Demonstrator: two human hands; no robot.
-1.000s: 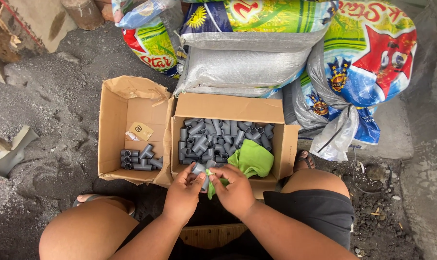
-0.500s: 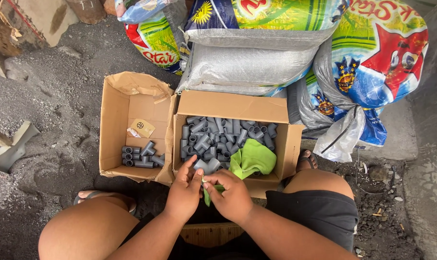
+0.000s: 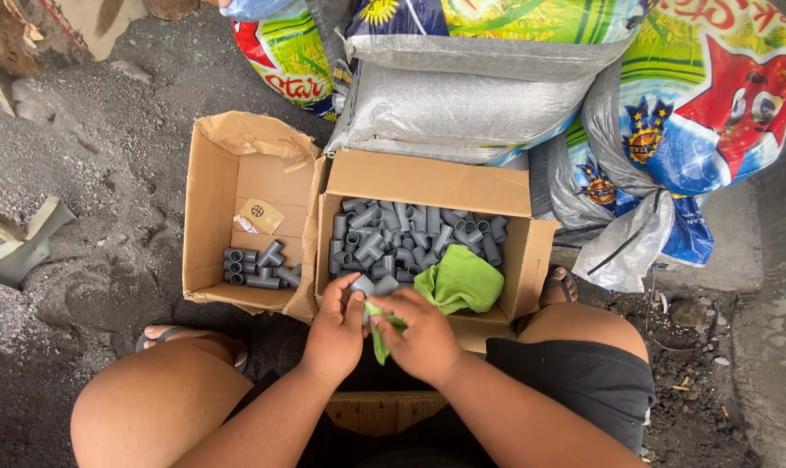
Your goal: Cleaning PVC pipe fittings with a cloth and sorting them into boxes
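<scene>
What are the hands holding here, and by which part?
The left hand pinches a grey pipe fitting by its near end; the right hand grips the trailing end of a green cloth.

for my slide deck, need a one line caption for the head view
Left hand and right hand hold a grey pipe fitting and green cloth over a box of fittings.
</scene>
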